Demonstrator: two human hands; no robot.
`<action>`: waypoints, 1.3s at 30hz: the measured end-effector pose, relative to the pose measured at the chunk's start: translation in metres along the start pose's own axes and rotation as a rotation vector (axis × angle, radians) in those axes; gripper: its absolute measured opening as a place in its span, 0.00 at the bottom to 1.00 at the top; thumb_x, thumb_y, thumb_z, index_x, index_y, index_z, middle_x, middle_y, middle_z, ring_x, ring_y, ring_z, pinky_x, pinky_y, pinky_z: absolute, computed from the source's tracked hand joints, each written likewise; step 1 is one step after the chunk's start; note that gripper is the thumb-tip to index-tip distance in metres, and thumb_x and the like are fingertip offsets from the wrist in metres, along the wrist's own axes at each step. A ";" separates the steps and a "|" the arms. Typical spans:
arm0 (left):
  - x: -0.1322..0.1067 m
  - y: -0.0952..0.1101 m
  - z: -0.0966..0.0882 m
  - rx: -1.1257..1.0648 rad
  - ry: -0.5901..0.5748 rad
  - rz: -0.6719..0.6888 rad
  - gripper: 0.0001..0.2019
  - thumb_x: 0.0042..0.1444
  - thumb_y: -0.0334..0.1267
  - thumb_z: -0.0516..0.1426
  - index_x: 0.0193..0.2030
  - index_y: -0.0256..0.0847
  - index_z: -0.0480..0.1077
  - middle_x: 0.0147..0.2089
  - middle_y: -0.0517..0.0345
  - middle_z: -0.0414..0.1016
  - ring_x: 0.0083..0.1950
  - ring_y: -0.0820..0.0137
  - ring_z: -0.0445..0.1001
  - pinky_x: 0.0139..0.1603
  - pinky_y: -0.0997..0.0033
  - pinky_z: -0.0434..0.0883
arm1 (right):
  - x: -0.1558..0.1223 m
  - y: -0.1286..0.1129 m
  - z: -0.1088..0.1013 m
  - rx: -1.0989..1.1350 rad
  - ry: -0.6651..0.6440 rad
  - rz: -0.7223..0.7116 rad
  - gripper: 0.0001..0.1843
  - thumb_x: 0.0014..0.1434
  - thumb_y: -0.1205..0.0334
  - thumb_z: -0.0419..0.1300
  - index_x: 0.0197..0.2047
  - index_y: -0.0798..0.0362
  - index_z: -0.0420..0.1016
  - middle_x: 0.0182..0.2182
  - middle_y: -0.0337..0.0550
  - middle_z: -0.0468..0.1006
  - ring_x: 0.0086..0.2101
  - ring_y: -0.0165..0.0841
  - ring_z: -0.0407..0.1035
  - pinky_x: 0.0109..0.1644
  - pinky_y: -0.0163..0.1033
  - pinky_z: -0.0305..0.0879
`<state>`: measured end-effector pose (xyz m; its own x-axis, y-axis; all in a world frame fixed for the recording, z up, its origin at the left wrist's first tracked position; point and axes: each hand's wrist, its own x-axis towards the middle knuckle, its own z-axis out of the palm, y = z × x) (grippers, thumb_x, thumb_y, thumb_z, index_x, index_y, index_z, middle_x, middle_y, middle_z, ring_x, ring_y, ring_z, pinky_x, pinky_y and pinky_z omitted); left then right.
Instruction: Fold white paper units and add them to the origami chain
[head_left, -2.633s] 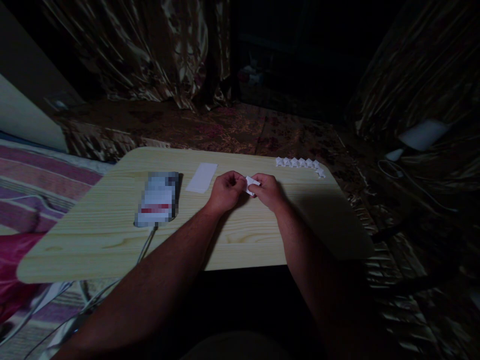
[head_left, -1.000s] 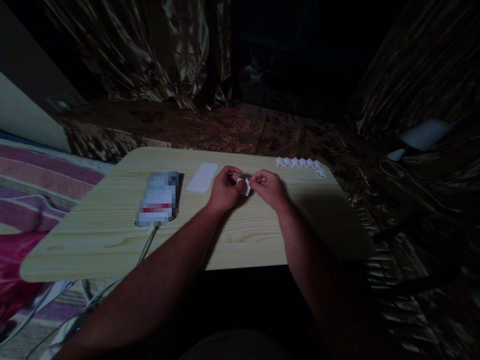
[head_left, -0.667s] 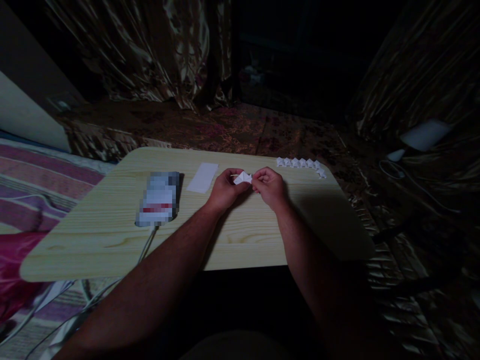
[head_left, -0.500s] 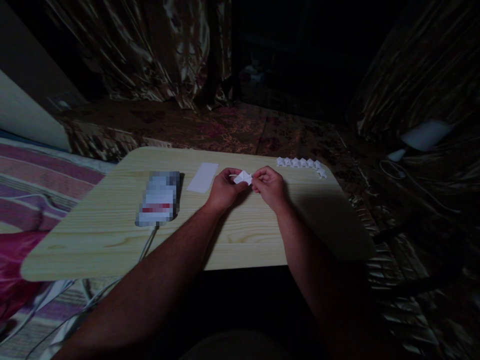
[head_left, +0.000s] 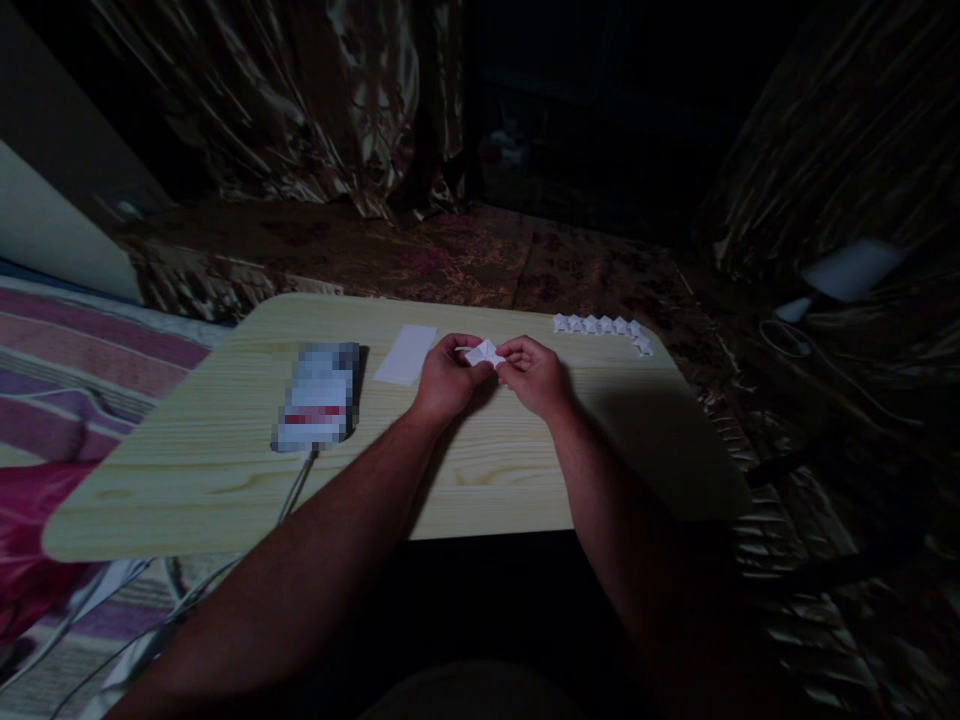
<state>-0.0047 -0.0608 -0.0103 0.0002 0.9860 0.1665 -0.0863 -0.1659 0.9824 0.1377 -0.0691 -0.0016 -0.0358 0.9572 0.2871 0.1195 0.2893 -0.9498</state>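
A small folded white paper (head_left: 486, 351), with triangular creases, is held just above the table between both hands. My left hand (head_left: 446, 378) pinches its left side, thumb in front along the lower edge. On its right side, my right hand (head_left: 536, 375) grips the corner between thumb and forefinger, the other fingers curled. Left of my left hand lies white rectangular paper (head_left: 406, 354), perhaps a stack. Several small folded paper pieces (head_left: 591, 325) of similar look stand in a row along the table's far right edge, the last one set slightly nearer.
The light wooden table (head_left: 480, 470) has rounded corners. A blurred-out device (head_left: 315, 395) lies on its left part, with a white cable (head_left: 298, 482) running off the front edge. Striped bedding (head_left: 97, 345) is at left, patterned curtains (head_left: 322, 90) behind, and a white lamp-like object (head_left: 853, 270) at right.
My right hand has shifted slightly left, its fingers closing nearer on the paper's right corner. The folded paper has tilted and moved a little left. My left hand is almost unchanged.
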 end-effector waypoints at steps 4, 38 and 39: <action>0.001 0.003 0.000 -0.019 0.011 0.039 0.22 0.38 0.35 0.65 0.43 0.36 0.67 0.31 0.57 0.75 0.26 0.74 0.70 0.28 0.76 0.66 | 0.000 0.000 0.000 -0.018 0.009 0.022 0.10 0.47 0.61 0.60 0.35 0.53 0.70 0.23 0.36 0.72 0.25 0.27 0.68 0.28 0.32 0.64; -0.001 0.006 0.001 -0.261 0.006 -0.054 0.22 0.32 0.25 0.60 0.39 0.37 0.69 0.26 0.61 0.73 0.23 0.75 0.67 0.26 0.76 0.64 | -0.005 -0.004 0.002 -0.462 0.048 -0.420 0.07 0.53 0.68 0.56 0.25 0.53 0.73 0.23 0.37 0.72 0.26 0.27 0.64 0.32 0.31 0.59; -0.001 0.007 0.001 -0.267 -0.003 -0.062 0.21 0.32 0.25 0.60 0.39 0.37 0.69 0.26 0.61 0.73 0.23 0.75 0.68 0.25 0.76 0.63 | -0.005 -0.005 0.002 -0.470 0.045 -0.427 0.07 0.53 0.68 0.57 0.25 0.53 0.73 0.23 0.37 0.72 0.26 0.27 0.64 0.32 0.31 0.59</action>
<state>-0.0039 -0.0626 -0.0036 0.0163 0.9941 0.1075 -0.3460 -0.0953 0.9334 0.1356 -0.0752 0.0011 -0.1364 0.7538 0.6429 0.5266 0.6048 -0.5974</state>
